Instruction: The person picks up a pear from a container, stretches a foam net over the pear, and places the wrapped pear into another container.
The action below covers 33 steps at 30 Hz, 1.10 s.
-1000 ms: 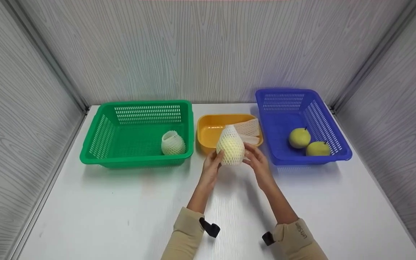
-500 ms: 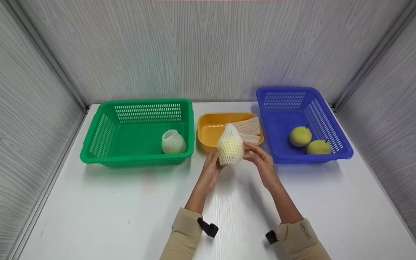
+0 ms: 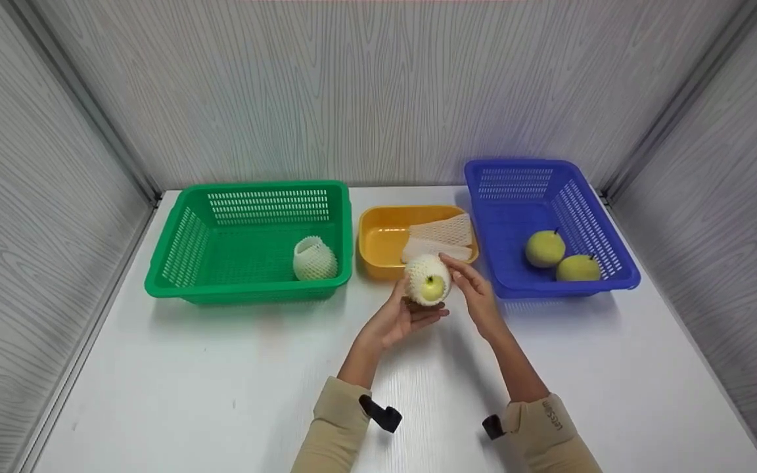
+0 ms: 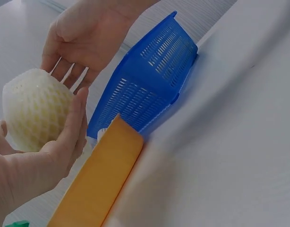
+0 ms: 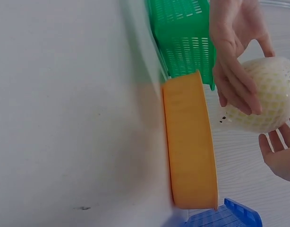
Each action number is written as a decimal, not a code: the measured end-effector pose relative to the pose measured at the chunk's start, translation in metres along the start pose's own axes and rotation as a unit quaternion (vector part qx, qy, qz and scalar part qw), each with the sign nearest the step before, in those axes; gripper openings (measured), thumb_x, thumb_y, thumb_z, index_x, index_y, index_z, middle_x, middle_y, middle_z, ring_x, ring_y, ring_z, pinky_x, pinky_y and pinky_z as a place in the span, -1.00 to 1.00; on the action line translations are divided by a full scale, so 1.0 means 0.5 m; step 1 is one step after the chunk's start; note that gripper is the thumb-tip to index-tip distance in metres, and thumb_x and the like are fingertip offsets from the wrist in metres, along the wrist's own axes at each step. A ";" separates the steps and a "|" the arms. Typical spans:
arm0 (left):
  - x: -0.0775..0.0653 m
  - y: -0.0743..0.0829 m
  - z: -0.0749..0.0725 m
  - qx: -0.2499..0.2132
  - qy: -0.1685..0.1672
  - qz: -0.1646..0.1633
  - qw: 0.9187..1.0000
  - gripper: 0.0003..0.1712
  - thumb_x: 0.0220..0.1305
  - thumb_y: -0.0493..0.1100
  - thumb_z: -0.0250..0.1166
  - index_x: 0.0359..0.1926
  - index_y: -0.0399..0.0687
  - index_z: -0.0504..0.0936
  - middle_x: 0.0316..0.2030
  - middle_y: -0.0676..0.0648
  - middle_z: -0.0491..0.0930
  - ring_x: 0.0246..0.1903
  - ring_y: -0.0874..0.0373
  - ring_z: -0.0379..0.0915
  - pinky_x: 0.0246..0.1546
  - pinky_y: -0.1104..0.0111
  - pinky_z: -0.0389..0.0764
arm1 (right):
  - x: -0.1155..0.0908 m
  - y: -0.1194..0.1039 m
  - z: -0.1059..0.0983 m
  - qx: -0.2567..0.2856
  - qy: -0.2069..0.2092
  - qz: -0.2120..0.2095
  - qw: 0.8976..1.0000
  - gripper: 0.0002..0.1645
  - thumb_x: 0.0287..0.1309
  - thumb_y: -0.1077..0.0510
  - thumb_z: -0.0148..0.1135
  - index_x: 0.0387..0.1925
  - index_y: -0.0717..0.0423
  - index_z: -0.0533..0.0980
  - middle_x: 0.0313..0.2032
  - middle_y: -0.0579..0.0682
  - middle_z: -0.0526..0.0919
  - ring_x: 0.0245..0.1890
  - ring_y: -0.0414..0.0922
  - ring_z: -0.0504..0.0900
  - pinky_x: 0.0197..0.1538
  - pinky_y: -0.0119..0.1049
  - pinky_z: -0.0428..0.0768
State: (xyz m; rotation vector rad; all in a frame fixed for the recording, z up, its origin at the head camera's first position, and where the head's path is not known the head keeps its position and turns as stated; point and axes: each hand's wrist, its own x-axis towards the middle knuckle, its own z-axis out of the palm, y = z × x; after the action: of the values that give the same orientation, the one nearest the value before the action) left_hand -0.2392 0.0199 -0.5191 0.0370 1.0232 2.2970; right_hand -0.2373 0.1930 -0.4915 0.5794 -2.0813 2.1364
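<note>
My left hand (image 3: 391,322) holds a yellow-green pear (image 3: 432,288) wrapped in a white foam net sleeve (image 3: 421,264), its fingers curled under and around it. The stem end shows through the sleeve's opening, tilted toward the head camera. My right hand (image 3: 478,299) lightly touches the sleeve from the right with its fingertips, fingers loosely extended. In the left wrist view the netted pear (image 4: 38,111) rests in the left palm, with the right hand (image 4: 90,38) beyond it. The right wrist view shows the left hand's fingers (image 5: 239,87) lying over the net.
Behind the hands stands an orange tub (image 3: 378,253) holding flat foam nets (image 3: 441,236). A green basket (image 3: 247,287) on the left contains one netted pear (image 3: 316,261). Two bare pears (image 3: 545,249) lie in the blue basket (image 3: 503,217) on the right.
The wrapped pear has turned over in the left hand: the sleeve's narrow end pointed up before, and now the opening with the stem faces the camera. The left hand has rolled palm-up beneath it.
</note>
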 end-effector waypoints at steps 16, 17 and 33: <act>-0.001 -0.014 -0.007 0.046 -0.054 -0.032 0.997 0.03 0.26 0.44 -0.35 0.19 -0.49 0.24 -0.08 -0.38 0.51 -0.06 -0.15 0.47 0.00 0.16 0.42 | 0.000 -0.009 -0.002 -0.013 0.015 0.013 1.000 -0.61 0.35 0.36 -0.17 0.14 0.46 0.31 0.10 0.28 0.40 0.09 -0.11 0.37 0.10 -0.23 0.32; 0.000 -0.014 -0.008 0.040 -0.053 -0.024 0.997 0.02 0.27 0.42 -0.36 0.20 -0.49 0.22 -0.06 -0.40 0.49 -0.06 -0.15 0.47 0.00 0.15 0.42 | 0.001 -0.003 -0.004 -0.007 0.017 0.009 1.000 -0.61 0.35 0.35 -0.15 0.14 0.46 0.31 0.09 0.28 0.40 0.08 -0.10 0.37 0.10 -0.22 0.33; 0.002 -0.004 0.002 0.009 0.090 0.113 0.990 -0.24 0.25 -0.02 0.18 0.30 -0.09 -0.04 0.15 -0.26 0.20 0.03 -0.09 0.34 -0.04 0.13 0.45 | -0.025 0.019 -0.001 0.042 0.087 0.021 0.995 -0.57 0.33 0.22 -0.02 0.12 0.44 0.31 0.04 0.26 0.42 0.05 0.00 0.41 0.04 -0.12 0.42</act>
State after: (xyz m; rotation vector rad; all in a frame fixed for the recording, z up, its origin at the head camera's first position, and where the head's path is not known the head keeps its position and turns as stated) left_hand -0.2385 0.0221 -0.5201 -0.0500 1.1824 2.5325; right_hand -0.2291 0.1954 -0.5046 0.3448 -1.9378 2.2176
